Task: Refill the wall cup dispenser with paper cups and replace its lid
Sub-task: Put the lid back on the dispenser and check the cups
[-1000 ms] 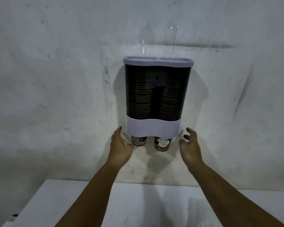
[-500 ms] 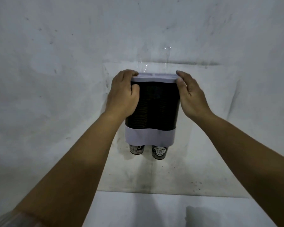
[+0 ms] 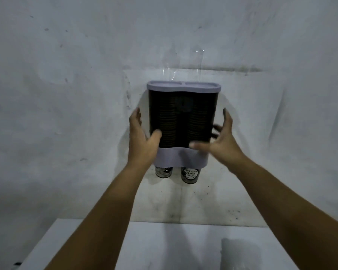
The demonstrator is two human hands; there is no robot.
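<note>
The wall cup dispenser [image 3: 182, 117] hangs on the wall, its clear body showing two dark stacks of paper cups. Its pale lilac lid [image 3: 183, 86] sits on top. A lilac band wraps the bottom, and two cup bottoms [image 3: 189, 175] stick out below it. My left hand [image 3: 142, 139] is at the dispenser's left side, fingers straight, thumb lying across the front. At the right side my right hand [image 3: 220, 141] is spread, with its thumb in front of the lower body. Neither hand holds anything.
A white table [image 3: 164, 248] stands below the dispenser against the stained white wall [image 3: 66, 114]. A strip of clear tape [image 3: 181, 63] shows on the wall above the lid.
Both hands have left the lid's ends and dropped to the dispenser's middle and lower sides, with their fingers opened out. The lid stays on top.
</note>
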